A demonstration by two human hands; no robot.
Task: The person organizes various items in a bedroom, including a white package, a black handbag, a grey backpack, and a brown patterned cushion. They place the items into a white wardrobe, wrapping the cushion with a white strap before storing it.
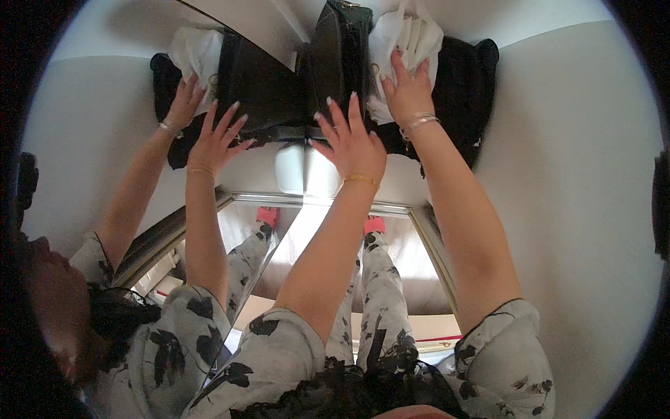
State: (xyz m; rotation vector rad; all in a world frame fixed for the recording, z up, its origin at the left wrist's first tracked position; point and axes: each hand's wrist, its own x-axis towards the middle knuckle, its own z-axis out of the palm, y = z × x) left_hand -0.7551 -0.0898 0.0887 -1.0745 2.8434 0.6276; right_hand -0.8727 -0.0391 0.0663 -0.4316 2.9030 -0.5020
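Note:
My left hand (358, 144) has its fingers spread just in front of a black bag (335, 68) that looks like leather. Nothing is held in it, and whether the fingertips touch the bag is unclear. My right hand (411, 94) lies on a crumpled white plastic bag (419, 29) beside the black one. Its fingers press into the plastic; I cannot see whether they grip it. Dark cloth (468, 94) is bunched to the right of the white bag and partly under it.
A mirror surface on the left repeats both arms and the bags. Pale wall panels (570, 125) enclose the space at the right. A metal-edged frame (366, 199) crosses below my hands. A pale rounded object (320, 173) is partly behind my left hand.

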